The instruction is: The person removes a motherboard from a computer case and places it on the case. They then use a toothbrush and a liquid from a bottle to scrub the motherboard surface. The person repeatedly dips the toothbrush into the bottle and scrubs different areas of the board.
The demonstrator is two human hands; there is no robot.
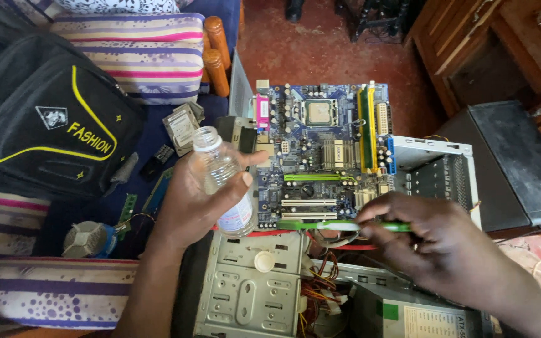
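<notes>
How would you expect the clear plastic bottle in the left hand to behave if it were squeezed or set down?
The clear plastic bottle looks nearly empty, so probably light. Its thin walls may dent under the left hand. Uncapped and tall, it could tip easily and roll.

Both forearms come up from the bottom edge, bare all the way, no sleeves in sight. The left hand [198,200] wears nothing, no ring, no watch. The right hand [433,241] is just as plain, fingers and wrist uncovered.

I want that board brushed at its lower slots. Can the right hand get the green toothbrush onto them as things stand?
Probably yes: the right hand holds the green toothbrush with its bristle end already at the blue motherboard's lower edge, nothing between.
</notes>
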